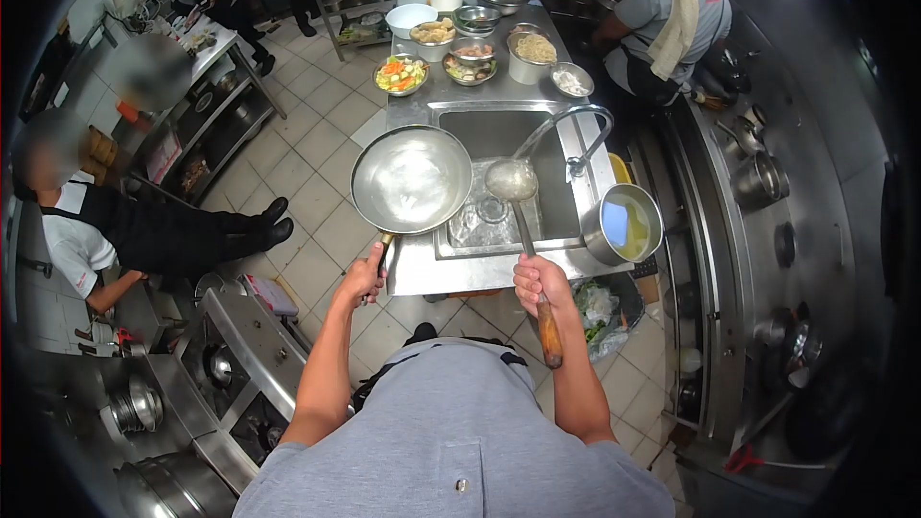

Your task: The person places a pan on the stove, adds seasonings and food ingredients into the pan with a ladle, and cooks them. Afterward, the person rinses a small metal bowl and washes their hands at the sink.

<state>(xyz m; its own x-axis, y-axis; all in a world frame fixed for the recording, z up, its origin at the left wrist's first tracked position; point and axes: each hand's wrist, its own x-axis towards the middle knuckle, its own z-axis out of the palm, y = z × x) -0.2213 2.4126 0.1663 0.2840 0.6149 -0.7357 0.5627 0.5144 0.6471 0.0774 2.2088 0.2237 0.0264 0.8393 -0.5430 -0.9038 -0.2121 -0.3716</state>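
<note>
My left hand (361, 276) is wrapped round the handle of a wide metal pan (411, 177), which is held level at the left edge of the sink (556, 216). In my right hand (541, 285) is a ladle (512, 179) with a long shaft and a worn wooden grip. Its bowl is over the sink, in front of the curved faucet (608, 129), and water seems to run into it. Beside the sink, to the right, a steel pot (624, 223) contains yellowish liquid and a blue piece, perhaps a sponge.
Beyond the sink stand bowls of cut vegetables (401, 75), noodles (533, 48) and other food. A gas stove (235, 364) is at my lower left. Vegetable scraps (600, 312) lie in a bag below the counter. One person stands left, another back right, others farther off.
</note>
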